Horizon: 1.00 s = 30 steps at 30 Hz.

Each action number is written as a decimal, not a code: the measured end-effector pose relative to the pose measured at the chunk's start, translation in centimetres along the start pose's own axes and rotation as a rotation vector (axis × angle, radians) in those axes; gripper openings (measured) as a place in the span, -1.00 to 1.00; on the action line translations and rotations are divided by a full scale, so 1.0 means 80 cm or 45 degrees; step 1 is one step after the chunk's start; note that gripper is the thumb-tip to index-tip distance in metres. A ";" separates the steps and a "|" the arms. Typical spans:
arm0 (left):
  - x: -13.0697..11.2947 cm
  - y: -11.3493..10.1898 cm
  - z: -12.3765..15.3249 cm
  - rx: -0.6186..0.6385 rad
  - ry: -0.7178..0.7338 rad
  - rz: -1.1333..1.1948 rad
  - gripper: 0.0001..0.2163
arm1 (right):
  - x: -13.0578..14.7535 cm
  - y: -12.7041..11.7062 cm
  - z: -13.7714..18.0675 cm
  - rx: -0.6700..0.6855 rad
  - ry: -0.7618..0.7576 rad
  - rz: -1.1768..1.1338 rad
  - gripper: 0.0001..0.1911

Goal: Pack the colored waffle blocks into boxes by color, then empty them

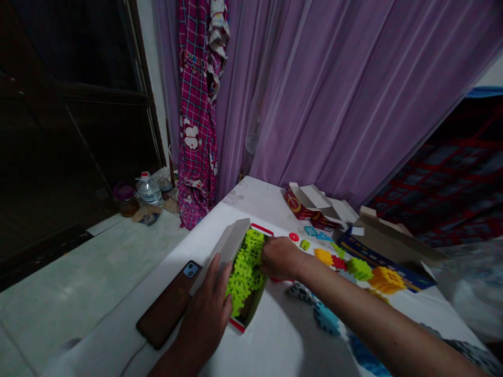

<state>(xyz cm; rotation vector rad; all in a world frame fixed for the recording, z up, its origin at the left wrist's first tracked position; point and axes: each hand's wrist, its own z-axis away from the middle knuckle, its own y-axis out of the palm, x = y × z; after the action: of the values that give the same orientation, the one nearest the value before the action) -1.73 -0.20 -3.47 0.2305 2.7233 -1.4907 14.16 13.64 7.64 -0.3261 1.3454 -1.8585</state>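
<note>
An open cardboard box (231, 245) lies on the white table (275, 335), filled with bright green interlocking plastic pieces (245, 269). My left hand (208, 309) rests flat against the box's near left side, fingers stretched along its flap. My right hand (280, 257) is curled at the box's far right edge, fingers tucked onto the green pieces; what they grip is hidden. Loose pieces lie to the right: orange (324, 256), green (359, 268), yellow-orange (387, 280), blue (326, 318), a small red ring (294, 236).
A dark phone (171, 303) with a cable lies left of the box. Open red box (304, 201) and a larger blue box (387, 251) sit at the back right. Purple curtain behind; water bottle (148, 188) and jar (124, 199) on the floor at left.
</note>
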 end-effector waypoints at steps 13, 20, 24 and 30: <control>0.001 0.002 0.004 0.039 -0.028 0.089 -0.50 | 0.033 0.012 -0.009 0.112 0.059 0.086 -0.45; 0.002 -0.001 0.002 0.022 -0.001 0.078 -0.51 | 0.037 0.003 -0.008 0.109 0.150 -0.074 -0.64; 0.001 -0.005 -0.001 -0.006 0.011 0.086 -0.52 | 0.027 -0.015 0.000 0.147 0.240 -0.176 -0.64; 0.001 -0.001 0.001 0.000 -0.007 0.117 -0.50 | 0.014 -0.034 0.015 0.000 0.171 -0.170 -0.69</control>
<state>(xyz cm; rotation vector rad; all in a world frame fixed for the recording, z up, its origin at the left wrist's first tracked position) -1.85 -0.27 -3.45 0.3461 2.6692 -1.4657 12.92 12.32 10.26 -0.3020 1.4440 -2.0212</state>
